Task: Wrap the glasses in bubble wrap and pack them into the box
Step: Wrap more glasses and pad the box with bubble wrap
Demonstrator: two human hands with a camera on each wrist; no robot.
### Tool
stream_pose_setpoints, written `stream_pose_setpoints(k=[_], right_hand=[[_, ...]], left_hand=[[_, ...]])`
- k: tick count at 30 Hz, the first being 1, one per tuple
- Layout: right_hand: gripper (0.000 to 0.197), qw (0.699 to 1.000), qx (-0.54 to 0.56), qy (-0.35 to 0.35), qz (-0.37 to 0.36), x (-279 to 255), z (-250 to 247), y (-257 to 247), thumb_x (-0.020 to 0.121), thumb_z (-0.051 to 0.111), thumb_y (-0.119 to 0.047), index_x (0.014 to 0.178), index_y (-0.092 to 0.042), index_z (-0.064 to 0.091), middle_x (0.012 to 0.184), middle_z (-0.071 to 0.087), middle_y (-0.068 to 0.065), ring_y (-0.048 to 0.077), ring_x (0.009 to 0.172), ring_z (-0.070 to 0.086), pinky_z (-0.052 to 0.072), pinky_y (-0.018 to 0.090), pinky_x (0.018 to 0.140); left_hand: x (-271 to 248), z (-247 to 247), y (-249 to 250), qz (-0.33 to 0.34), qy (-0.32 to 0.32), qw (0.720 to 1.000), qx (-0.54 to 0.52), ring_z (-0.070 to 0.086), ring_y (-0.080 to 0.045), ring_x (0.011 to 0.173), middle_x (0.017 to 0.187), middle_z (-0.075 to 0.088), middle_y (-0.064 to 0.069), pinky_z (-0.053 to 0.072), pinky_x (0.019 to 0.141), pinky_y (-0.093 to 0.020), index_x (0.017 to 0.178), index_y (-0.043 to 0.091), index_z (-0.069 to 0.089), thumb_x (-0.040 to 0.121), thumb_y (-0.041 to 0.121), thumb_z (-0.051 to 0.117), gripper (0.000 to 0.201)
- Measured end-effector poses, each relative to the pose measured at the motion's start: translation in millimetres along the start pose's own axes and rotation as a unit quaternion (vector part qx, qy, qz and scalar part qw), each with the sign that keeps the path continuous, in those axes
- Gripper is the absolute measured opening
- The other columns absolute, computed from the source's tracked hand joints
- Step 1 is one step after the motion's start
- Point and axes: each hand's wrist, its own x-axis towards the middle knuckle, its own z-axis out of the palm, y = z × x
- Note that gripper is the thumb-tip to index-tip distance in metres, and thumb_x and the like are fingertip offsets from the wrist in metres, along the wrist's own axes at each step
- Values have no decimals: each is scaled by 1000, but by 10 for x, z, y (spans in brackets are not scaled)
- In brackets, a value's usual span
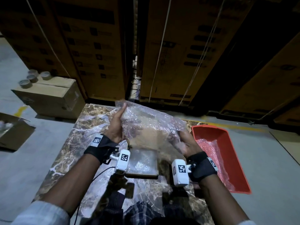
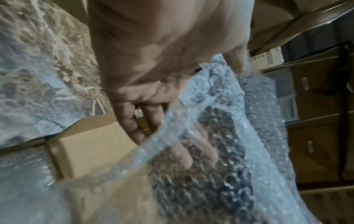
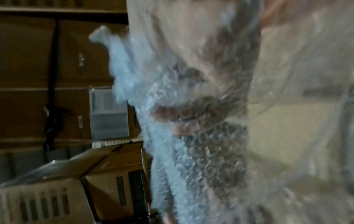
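Both hands (image 1: 116,125) (image 1: 189,144) grip bubble wrap (image 1: 151,122) above box (image 1: 142,164), red bin (image 1: 227,143) to right.

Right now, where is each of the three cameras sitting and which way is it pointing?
Head: worn on the head, looking forward and down at the marble table; both forearms, left hand and right hand hold up the bubble wrap.
Left wrist: on the left wrist, looking along the palm and fingers at the wrap.
Right wrist: on the right wrist, facing the wrap; blurred fingers show through it.
Shared: all three see the bubble wrap; both wrist views also see stacked cartons.
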Motion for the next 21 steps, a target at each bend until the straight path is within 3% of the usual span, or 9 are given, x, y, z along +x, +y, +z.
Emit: stream_pose_setpoints(k=[2, 4, 6, 8, 10, 11, 15, 19, 21], right_hand=[[24, 996, -71, 52, 6, 45, -19, -31, 92, 61, -28, 92, -5, 64, 79, 66, 10, 17, 61, 67, 57, 28, 55], [33, 979, -154, 130, 10, 121, -59, -78, 105, 53, -28, 124, -2, 62, 102, 67, 10, 32, 91, 68, 56, 37, 79], [47, 984, -119, 127, 29, 112, -88, -93, 103, 58, -33, 141, -6, 52, 102, 64, 5, 42, 88, 66, 58, 40, 76], [52, 988, -107, 108, 27, 117, -133, -103, 99, 61, -40, 144, -18, 48, 114, 65, 19, 35, 84, 67, 60, 39, 71], [54, 982, -150, 111, 17, 137, -211, -80, 100, 60, -46, 148, -25, 47, 144, 57, 16, 37, 125, 59, 52, 47, 100], [56, 984, -153, 89, 25, 153, -291, -29, 99, 62, -45, 149, -28, 47, 147, 56, 14, 39, 134, 53, 48, 52, 106], [48, 995, -56, -3, 88, 31, -366, 118, 96, 70, -14, 140, -4, 56, 125, 70, 21, 39, 122, 65, 58, 50, 90], [52, 988, -145, 2, 46, 18, -359, 178, 86, 69, 7, 135, 3, 51, 121, 73, 17, 27, 121, 68, 62, 31, 82], [59, 987, -160, 8, -7, 45, -387, 189, 86, 68, 12, 133, -14, 44, 118, 74, 18, 26, 115, 71, 61, 30, 85]], left_hand=[[0, -2, -117, -41, -33, 999, 7, 71, -43, 77, 106, 70, -31, 60, 75, -54, 152, 26, 27, 90, 71, 56, 82], [-8, -10, -228, -59, -42, 997, 32, 70, -48, 88, 120, 64, -35, 59, 80, -54, 158, 22, 16, 88, 68, 62, 96], [-40, -9, -293, -76, -50, 992, 85, 69, -45, 99, 124, 64, -29, 57, 89, -52, 152, 10, 37, 74, 62, 80, 103], [-80, 9, -306, -66, -57, 985, 151, 70, -34, 109, 129, 66, -22, 53, 100, -50, 133, 6, 62, 67, 55, 88, 86], [-99, 35, -264, -41, -29, 982, 181, 69, -30, 112, 132, 66, -19, 53, 102, -48, 125, 8, 70, 80, 45, 77, 58], [-100, 45, -247, -36, -13, 983, 181, 67, -30, 117, 134, 65, -17, 53, 101, -48, 124, 9, 71, 84, 41, 73, 51], [-137, 29, -177, -29, 23, 979, 201, 52, -26, 134, 147, 54, -5, 58, 93, -44, 122, 13, 72, 85, 43, 70, 47], [-152, 3, -134, 25, 44, 971, 234, 68, -7, 102, 131, 62, 3, 62, 73, -30, 119, 11, 74, 94, 37, 68, 36], [-170, -21, -100, 49, 51, 964, 255, 72, -5, 90, 115, 71, -2, 63, 75, -35, 116, 2, 72, 93, 33, 71, 39]])
